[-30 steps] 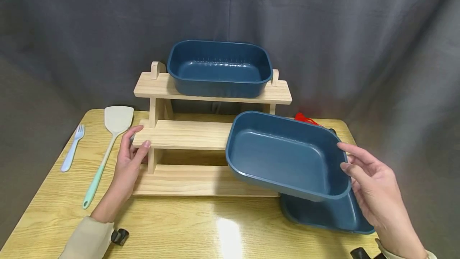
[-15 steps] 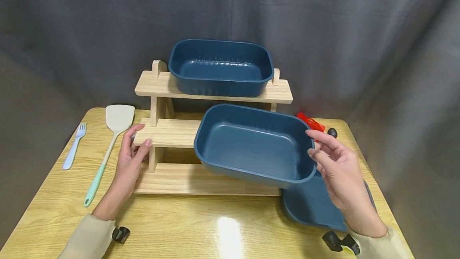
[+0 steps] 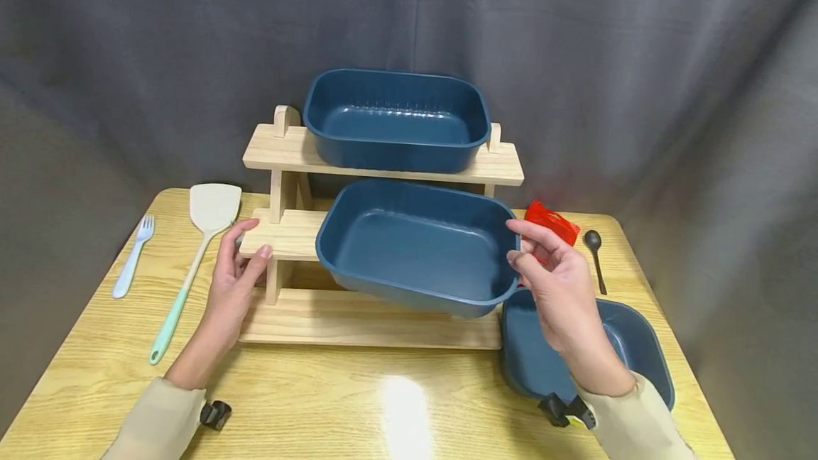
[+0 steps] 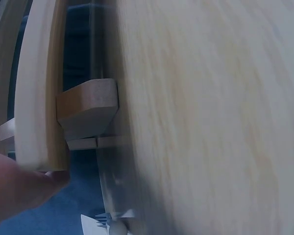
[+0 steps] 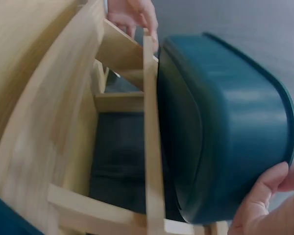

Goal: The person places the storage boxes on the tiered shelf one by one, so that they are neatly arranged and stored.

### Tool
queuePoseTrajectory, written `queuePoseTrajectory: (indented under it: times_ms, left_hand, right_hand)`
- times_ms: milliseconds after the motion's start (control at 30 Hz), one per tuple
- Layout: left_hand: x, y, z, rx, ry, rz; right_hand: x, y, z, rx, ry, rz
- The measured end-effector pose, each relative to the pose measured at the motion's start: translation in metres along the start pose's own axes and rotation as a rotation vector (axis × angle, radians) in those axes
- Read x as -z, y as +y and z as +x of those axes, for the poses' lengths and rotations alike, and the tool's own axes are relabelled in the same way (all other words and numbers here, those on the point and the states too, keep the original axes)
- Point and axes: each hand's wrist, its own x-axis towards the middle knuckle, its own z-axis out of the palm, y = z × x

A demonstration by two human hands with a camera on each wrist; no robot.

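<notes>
Blue bin [image 3: 415, 250] over middle shelf [image 3: 294, 233] | right fingers [image 3: 535, 233] pinching it | left fingers [image 3: 257, 265] gripping shelf's end

dk blue bin [image 3: 418, 250], rect., askew at mid shelf, 3-tier wd rack [image 3: 371, 325]

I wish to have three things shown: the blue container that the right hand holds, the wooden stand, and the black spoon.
Held blue container [image 3: 417, 254], head view, on its inside floor.
Wooden stand [image 3: 367, 325], head view, on its lowest shelf.
Black spoon [image 3: 592, 239], head view, on its bowl.
</notes>
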Motion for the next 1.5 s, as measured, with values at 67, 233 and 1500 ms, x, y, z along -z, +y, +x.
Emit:
queuePoseTrajectory:
  times_ms: [67, 233, 1500]
  left_hand:
    - [0.0, 0.0, 0.0, 0.003, 0.003, -0.004]
    - [0.0, 0.0, -0.001, 0.002, 0.003, -0.008]
    - [-0.001, -0.001, 0.0, -0.029, 0.014, -0.006]
  right_hand:
    - [-0.006, 0.003, 0.002, 0.014, 0.019, -0.017]
    - [-0.019, 0.011, 0.006, 0.025, 0.048, -0.011]
    - [-0.037, 0.03, -0.013, 0.033, -0.035, -0.007]
